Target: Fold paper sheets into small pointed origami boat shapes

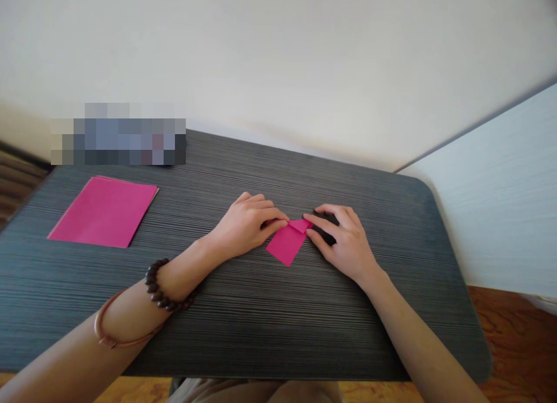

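A small folded pink paper (287,242) lies near the middle of the dark striped table (243,310). My left hand (246,223) rests on the table at its left side, fingers curled, with the fingertips pressing the paper's upper edge. My right hand (342,237) is on its right side, forefinger and thumb pinching the small folded-over corner at the top. A bead bracelet (163,290) and a thin bangle (115,333) are on my left forearm.
A stack of pink paper sheets (104,211) lies at the table's far left. A blurred object (117,135) sits at the back left edge. A white wall runs behind the table, a pale panel (500,205) on the right, wood floor below.
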A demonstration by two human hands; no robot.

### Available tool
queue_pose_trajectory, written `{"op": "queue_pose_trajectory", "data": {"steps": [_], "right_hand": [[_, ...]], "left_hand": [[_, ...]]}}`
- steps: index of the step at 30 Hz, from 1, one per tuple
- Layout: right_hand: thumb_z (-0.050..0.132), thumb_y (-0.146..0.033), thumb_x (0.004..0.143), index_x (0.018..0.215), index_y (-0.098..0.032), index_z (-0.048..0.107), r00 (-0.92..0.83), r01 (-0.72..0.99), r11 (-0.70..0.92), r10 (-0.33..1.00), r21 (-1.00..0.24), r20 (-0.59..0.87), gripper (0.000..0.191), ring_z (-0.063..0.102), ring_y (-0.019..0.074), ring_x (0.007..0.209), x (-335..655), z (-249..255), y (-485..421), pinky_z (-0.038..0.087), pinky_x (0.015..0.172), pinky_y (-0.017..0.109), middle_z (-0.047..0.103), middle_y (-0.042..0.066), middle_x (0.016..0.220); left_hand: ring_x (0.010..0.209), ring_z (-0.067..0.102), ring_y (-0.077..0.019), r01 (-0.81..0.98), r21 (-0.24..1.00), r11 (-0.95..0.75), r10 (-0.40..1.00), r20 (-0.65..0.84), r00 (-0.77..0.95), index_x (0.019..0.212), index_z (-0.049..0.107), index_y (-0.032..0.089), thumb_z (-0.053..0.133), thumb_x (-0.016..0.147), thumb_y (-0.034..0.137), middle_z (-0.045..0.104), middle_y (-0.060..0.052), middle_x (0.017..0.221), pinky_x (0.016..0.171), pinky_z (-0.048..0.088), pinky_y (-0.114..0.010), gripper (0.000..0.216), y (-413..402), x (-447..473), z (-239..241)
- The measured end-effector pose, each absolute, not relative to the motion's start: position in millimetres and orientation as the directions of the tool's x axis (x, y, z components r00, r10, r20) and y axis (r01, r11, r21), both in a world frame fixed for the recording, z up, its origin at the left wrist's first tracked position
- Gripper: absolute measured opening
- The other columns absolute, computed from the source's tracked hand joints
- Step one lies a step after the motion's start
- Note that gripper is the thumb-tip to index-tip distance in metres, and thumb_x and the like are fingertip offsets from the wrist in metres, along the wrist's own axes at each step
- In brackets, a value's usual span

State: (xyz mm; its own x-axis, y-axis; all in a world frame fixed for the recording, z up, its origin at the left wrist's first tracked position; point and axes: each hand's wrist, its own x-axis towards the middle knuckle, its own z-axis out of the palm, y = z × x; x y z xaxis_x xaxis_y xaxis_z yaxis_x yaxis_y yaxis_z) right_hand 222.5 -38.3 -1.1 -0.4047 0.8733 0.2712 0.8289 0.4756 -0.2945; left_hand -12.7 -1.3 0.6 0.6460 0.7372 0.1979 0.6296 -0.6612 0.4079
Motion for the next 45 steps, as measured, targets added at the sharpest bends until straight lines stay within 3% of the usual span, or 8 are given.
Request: {"op": "queue_pose_trajectory", "data": {"steps": [5, 10, 15, 27, 32, 36, 41, 45], "right_hand": [[0.055, -0.030, 0.088, 0.116, -0.026, 0.063, -0.401, 0.773, 0.498, 0.863, -0.393, 0.307, 0.029, 0.052, 0.0207, 0.105, 226.0, -6.0, -24.8, 0.043, 0.093, 0.040, 0.057, 0.007, 0.114], [0.055, -0.023, 0.087, 0.108, -0.024, 0.066, -0.403, 0.744, 0.550, 0.822, -0.378, 0.404, 0.023, 0.055, 0.0191, 0.098, 224.7, -4.6, -34.3, 0.044, 0.088, 0.039, 0.060, 0.007, 0.106], [0.064, -0.043, 0.080, 0.107, -0.023, 0.066, -0.524, 0.693, 0.613, 0.790, -0.379, 0.319, 0.034, 0.054, 0.0216, 0.098, 218.7, 1.3, -44.8, 0.043, 0.087, 0.040, 0.062, 0.007, 0.105], [0.057, -0.025, 0.088, 0.095, -0.022, 0.068, -0.576, 0.673, 0.685, 0.722, -0.279, 0.382, 0.014, 0.058, 0.0178, 0.090, 212.7, -3.7, -40.4, 0.045, 0.079, 0.034, 0.070, 0.003, 0.096], [0.054, -0.024, 0.089, 0.090, -0.019, 0.065, -0.442, 0.680, 0.583, 0.810, -0.445, 0.385, 0.012, 0.059, 0.0164, 0.084, 212.6, -3.9, -38.5, 0.046, 0.079, 0.034, 0.068, 0.004, 0.092], [0.053, -0.024, 0.090, 0.088, -0.020, 0.065, -0.375, 0.646, 0.540, 0.840, -0.540, 0.393, 0.013, 0.059, 0.0162, 0.086, 217.4, -3.6, -35.8, 0.046, 0.081, 0.034, 0.066, 0.004, 0.092], [0.063, -0.036, 0.083, 0.096, -0.025, 0.069, -0.486, 0.698, 0.605, 0.793, -0.384, 0.367, 0.018, 0.055, 0.0189, 0.091, 221.9, -2.8, -39.7, 0.041, 0.082, 0.038, 0.064, 0.004, 0.098], [0.057, -0.030, 0.088, 0.090, -0.024, 0.070, -0.402, 0.816, 0.510, 0.839, -0.271, 0.368, 0.014, 0.052, 0.0183, 0.081, 217.4, -3.6, -44.3, 0.038, 0.074, 0.037, 0.063, 0.004, 0.086]], "left_hand": [[0.094, 0.050, -0.0186, 0.542, 0.359, -0.760, 0.635, 0.234, 0.736, 0.112, 0.065, 0.032, 0.047, 0.093, 0.032, 0.059, -0.004, 0.103, 0.081, 0.036, -0.033, 0.026, 2.7, -18.8, 2.0], [0.106, 0.047, -0.0239, 0.580, 0.274, -0.767, 0.638, 0.241, 0.731, 0.115, 0.063, 0.028, 0.048, 0.091, 0.030, 0.057, -0.007, 0.112, 0.089, 0.038, -0.040, 0.028, -0.7, -16.6, 6.9], [0.124, 0.039, -0.0270, 0.586, 0.244, -0.772, 0.635, 0.257, 0.729, 0.122, 0.057, 0.020, 0.048, 0.092, 0.032, 0.054, -0.007, 0.129, 0.097, 0.036, -0.043, 0.034, -0.1, -16.0, 4.0], [0.116, 0.050, -0.0242, 0.515, 0.257, -0.818, 0.575, 0.312, 0.756, 0.113, 0.063, 0.022, 0.054, 0.086, 0.047, 0.060, -0.007, 0.121, 0.097, 0.040, -0.041, 0.038, 5.5, -19.6, -0.3], [0.117, 0.050, -0.0252, 0.535, 0.179, -0.826, 0.561, 0.348, 0.751, 0.109, 0.065, 0.022, 0.053, 0.087, 0.046, 0.062, -0.007, 0.118, 0.093, 0.044, -0.039, 0.035, 1.2, -14.6, -0.1], [0.108, 0.057, -0.0208, 0.551, 0.130, -0.824, 0.553, 0.389, 0.736, 0.100, 0.066, 0.018, 0.047, 0.093, 0.028, 0.067, -0.006, 0.106, 0.085, 0.048, -0.032, 0.023, -6.8, -3.7, 0.2], [0.100, 0.062, -0.0194, 0.563, 0.114, -0.819, 0.550, 0.436, 0.712, 0.096, 0.067, 0.016, 0.047, 0.092, 0.021, 0.069, -0.006, 0.102, 0.084, 0.049, -0.032, 0.021, -10.9, 1.9, 2.1], [0.101, 0.062, -0.0202, 0.583, 0.092, -0.807, 0.563, 0.416, 0.714, 0.098, 0.066, 0.016, 0.049, 0.091, 0.019, 0.069, -0.006, 0.104, 0.085, 0.049, -0.034, 0.019, -13.1, 0.7, 3.7]]}}
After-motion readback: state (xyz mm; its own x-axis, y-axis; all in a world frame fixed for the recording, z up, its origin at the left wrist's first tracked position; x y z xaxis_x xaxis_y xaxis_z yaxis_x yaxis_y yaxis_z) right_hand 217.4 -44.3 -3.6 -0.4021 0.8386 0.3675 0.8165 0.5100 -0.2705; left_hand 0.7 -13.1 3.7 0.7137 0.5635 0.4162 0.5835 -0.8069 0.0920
